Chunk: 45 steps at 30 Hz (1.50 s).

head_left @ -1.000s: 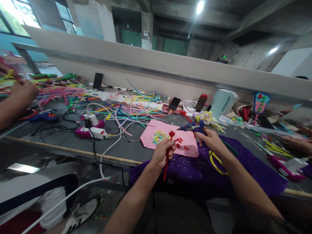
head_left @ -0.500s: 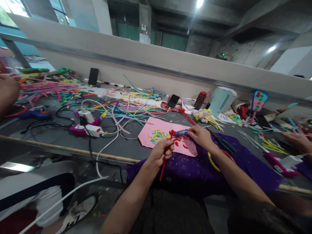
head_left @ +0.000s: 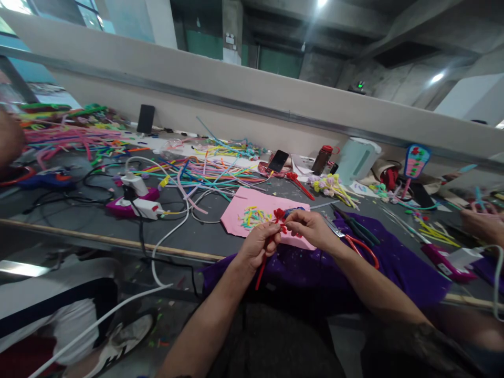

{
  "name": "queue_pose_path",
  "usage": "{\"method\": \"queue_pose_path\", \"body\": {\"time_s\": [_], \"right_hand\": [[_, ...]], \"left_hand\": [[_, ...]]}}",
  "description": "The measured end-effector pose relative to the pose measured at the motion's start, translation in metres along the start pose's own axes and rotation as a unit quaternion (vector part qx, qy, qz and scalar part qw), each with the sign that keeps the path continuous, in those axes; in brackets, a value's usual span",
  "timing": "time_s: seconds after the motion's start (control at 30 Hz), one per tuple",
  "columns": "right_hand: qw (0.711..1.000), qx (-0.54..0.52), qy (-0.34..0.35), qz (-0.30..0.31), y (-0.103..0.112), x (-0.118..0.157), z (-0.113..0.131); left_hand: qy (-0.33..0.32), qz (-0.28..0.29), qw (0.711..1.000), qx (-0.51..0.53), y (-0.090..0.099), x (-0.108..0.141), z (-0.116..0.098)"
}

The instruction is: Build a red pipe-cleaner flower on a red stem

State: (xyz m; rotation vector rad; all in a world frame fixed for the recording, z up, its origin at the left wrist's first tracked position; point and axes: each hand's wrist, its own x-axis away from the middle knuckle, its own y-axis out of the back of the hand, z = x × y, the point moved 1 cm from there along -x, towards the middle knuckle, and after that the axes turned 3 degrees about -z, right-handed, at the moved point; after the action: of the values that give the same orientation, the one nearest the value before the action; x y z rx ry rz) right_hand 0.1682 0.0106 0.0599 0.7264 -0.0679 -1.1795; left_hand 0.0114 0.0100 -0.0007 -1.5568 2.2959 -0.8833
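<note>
My left hand point(head_left: 260, 242) is closed around the stem of a red pipe-cleaner flower point(head_left: 279, 214), its head up above my thumb. The red stem point(head_left: 260, 273) hangs out below the fist. My right hand point(head_left: 309, 227) meets it from the right, thumb and fingers pinched at a small red fuzzy piece point(head_left: 284, 229) just under the flower head. Behind these fingers a blue tool point(head_left: 293, 211) shows only in part. Under both hands lies a pink sheet point(head_left: 232, 218) with yellow, green and white pipe-cleaner snippets point(head_left: 254, 216) on it.
Scissors point(head_left: 360, 249) with red handles and dark pliers point(head_left: 360, 228) lie by my right forearm on purple cloth point(head_left: 405, 262). A finished red flower point(head_left: 299, 184) lies beyond the sheet. Left are loose pipe cleaners point(head_left: 212, 173), a power strip point(head_left: 136, 202) and cables. Other people's hands point(head_left: 482, 223) work at both sides.
My right hand has come off the blue tool and moved left to the flower, fingertips now close to my left thumb. The scissors beside my forearm show more fully. My left hand keeps its grip.
</note>
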Motion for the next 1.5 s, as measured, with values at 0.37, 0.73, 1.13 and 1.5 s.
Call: {"method": "queue_pose_path", "body": {"time_s": [0.37,0.73,1.13,1.5], "right_hand": [[0.974,0.161,0.159,0.008,0.035,-0.013,0.01],[0.95,0.238,0.187,0.079,0.036,-0.019,0.017],[0.94,0.258,0.212,0.07,0.033,-0.021,0.016],[0.928,0.305,0.199,0.074,0.034,-0.022,0.017]], "left_hand": [[-0.013,0.018,0.998,-0.052,-0.003,0.001,0.0],[-0.011,0.017,0.997,-0.073,-0.009,0.004,-0.001],[-0.009,0.022,0.996,-0.088,-0.011,0.005,0.0],[-0.01,0.018,0.995,-0.098,-0.011,0.006,-0.001]]}}
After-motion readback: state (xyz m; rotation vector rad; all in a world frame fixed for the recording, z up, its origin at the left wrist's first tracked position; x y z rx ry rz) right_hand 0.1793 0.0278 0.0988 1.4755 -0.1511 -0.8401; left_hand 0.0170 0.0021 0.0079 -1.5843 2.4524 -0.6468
